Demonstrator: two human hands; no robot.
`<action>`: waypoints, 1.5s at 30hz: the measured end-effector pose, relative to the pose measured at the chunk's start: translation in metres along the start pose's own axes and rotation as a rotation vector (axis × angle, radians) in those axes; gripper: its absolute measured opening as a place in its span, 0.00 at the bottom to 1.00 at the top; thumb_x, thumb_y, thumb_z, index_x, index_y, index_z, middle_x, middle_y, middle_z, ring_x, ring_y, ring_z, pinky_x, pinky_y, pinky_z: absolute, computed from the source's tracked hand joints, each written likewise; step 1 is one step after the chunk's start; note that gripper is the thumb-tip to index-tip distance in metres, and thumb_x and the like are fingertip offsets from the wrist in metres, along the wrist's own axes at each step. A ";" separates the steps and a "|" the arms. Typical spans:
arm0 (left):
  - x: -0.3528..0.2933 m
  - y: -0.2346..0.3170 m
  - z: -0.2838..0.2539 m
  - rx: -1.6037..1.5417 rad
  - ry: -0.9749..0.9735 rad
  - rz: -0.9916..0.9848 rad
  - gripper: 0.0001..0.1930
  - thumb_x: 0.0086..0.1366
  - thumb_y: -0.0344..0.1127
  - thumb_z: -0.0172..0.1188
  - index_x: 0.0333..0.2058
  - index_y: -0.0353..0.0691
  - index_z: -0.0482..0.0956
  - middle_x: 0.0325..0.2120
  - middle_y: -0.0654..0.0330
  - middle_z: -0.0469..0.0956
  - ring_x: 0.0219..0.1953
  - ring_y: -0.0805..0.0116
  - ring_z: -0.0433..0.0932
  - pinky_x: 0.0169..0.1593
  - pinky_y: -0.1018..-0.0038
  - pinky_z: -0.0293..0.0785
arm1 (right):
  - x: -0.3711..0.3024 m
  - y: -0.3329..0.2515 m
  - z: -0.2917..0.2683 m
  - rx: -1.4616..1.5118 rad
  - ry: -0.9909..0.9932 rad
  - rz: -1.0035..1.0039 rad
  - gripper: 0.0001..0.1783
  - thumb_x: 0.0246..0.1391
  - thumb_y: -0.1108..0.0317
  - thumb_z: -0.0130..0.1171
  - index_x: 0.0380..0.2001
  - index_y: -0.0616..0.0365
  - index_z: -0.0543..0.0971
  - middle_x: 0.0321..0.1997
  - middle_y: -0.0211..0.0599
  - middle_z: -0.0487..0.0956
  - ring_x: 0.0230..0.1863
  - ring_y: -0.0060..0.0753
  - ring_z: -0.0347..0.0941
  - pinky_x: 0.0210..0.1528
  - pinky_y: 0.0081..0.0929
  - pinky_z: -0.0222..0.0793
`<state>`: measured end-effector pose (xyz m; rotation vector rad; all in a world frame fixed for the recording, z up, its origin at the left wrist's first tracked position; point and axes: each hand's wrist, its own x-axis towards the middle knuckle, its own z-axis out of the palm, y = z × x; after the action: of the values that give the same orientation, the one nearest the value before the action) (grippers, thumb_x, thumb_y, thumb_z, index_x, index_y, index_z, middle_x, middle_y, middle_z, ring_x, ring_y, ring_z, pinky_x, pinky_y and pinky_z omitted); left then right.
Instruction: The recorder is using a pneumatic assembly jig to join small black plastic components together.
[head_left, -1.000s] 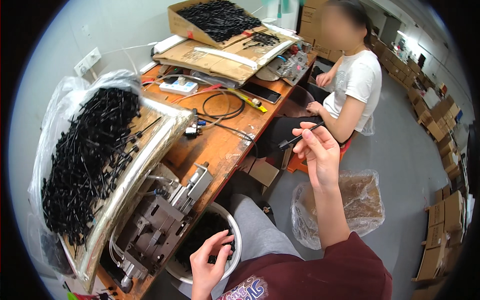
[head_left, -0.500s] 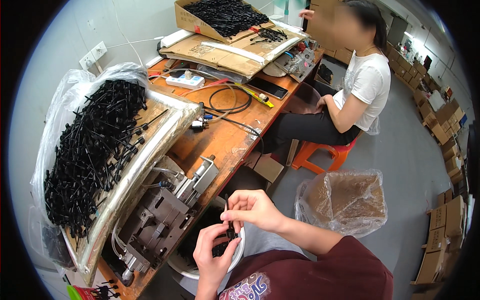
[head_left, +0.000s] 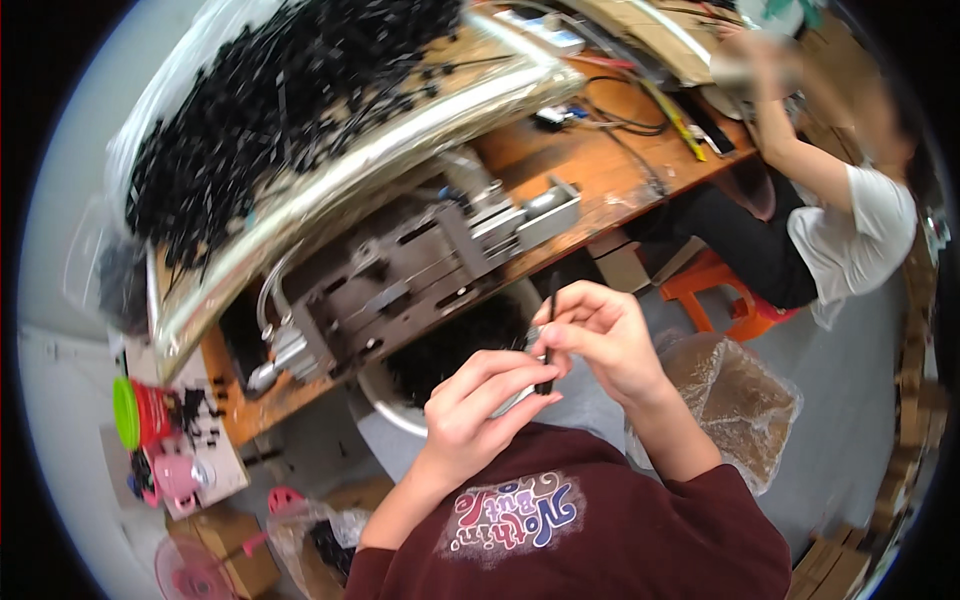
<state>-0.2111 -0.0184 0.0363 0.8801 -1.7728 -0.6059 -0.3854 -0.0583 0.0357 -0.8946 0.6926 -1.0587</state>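
In front of my chest, my left hand (head_left: 480,405) and my right hand (head_left: 605,345) meet on a thin black rod-like part (head_left: 552,305) with a thicker lower end. My left fingertips pinch that lower end, while my right thumb and fingers close around its shaft. The part stands roughly upright. Beneath my hands is a white bucket (head_left: 385,408), partly hidden, with many black parts (head_left: 450,350) inside. Beyond it, on the wooden bench (head_left: 620,190), sits a metal fixture (head_left: 405,285) with pneumatic cylinders.
A large heap of black parts (head_left: 290,110) lies on a plastic-wrapped tray (head_left: 400,150) behind the fixture. At right, a person in a white shirt (head_left: 860,230) sits on an orange stool (head_left: 710,290). A plastic-lined box (head_left: 730,400) stands on the floor. A red tub (head_left: 150,412) is at left.
My view has swung left and down, so the bench appears turned and the red tub shows fully. Both hands still hold the black part together. The other person's raised arm now reaches toward the bench.
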 end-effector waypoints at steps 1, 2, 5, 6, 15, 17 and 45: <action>-0.002 -0.002 -0.004 0.018 0.016 0.022 0.17 0.43 0.26 0.74 0.35 0.37 0.82 0.32 0.57 0.80 0.33 0.65 0.80 0.35 0.75 0.77 | 0.002 0.002 0.004 0.005 -0.009 0.018 0.08 0.51 0.75 0.64 0.35 0.64 0.78 0.28 0.39 0.81 0.21 0.19 0.74 0.25 0.14 0.70; -0.004 -0.002 -0.006 0.027 0.034 0.012 0.16 0.43 0.25 0.73 0.35 0.37 0.83 0.32 0.58 0.80 0.33 0.66 0.80 0.34 0.74 0.77 | 0.005 0.003 0.007 0.001 -0.015 0.030 0.08 0.51 0.75 0.64 0.35 0.65 0.78 0.28 0.39 0.81 0.21 0.19 0.74 0.24 0.14 0.70; -0.010 -0.003 -0.015 0.045 0.061 -0.010 0.16 0.44 0.24 0.71 0.35 0.37 0.83 0.32 0.59 0.80 0.32 0.67 0.80 0.34 0.74 0.78 | 0.012 0.010 0.015 0.033 -0.059 0.040 0.08 0.51 0.77 0.64 0.34 0.65 0.77 0.27 0.40 0.81 0.21 0.19 0.74 0.24 0.14 0.70; -0.011 -0.003 -0.016 0.051 0.069 -0.013 0.16 0.44 0.24 0.71 0.35 0.38 0.83 0.32 0.59 0.80 0.32 0.67 0.80 0.34 0.74 0.78 | 0.014 0.011 0.018 0.044 -0.070 0.049 0.08 0.51 0.77 0.64 0.34 0.65 0.77 0.27 0.40 0.81 0.21 0.19 0.74 0.24 0.14 0.70; -0.025 -0.005 -0.029 0.056 0.114 -0.037 0.16 0.44 0.24 0.71 0.36 0.37 0.83 0.34 0.58 0.81 0.32 0.66 0.81 0.36 0.74 0.79 | 0.021 0.023 0.035 0.044 -0.093 0.067 0.08 0.49 0.78 0.65 0.32 0.64 0.76 0.27 0.40 0.80 0.21 0.17 0.73 0.23 0.13 0.68; -0.026 -0.007 -0.031 0.051 0.113 -0.032 0.16 0.44 0.24 0.71 0.36 0.36 0.83 0.33 0.58 0.81 0.32 0.66 0.81 0.35 0.74 0.79 | 0.022 0.026 0.036 0.038 -0.098 0.059 0.08 0.49 0.77 0.65 0.33 0.64 0.77 0.27 0.39 0.80 0.21 0.17 0.73 0.23 0.12 0.68; 0.018 0.009 -0.004 0.036 -0.010 0.007 0.14 0.44 0.25 0.72 0.33 0.38 0.84 0.32 0.57 0.80 0.33 0.66 0.79 0.34 0.74 0.77 | 0.016 -0.036 -0.003 -0.241 0.045 -0.322 0.17 0.64 0.65 0.47 0.42 0.70 0.78 0.33 0.41 0.80 0.28 0.23 0.76 0.32 0.18 0.69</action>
<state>-0.2138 -0.0271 0.0547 0.8961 -1.8005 -0.5761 -0.3977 -0.0816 0.0650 -1.2223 0.7397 -1.3013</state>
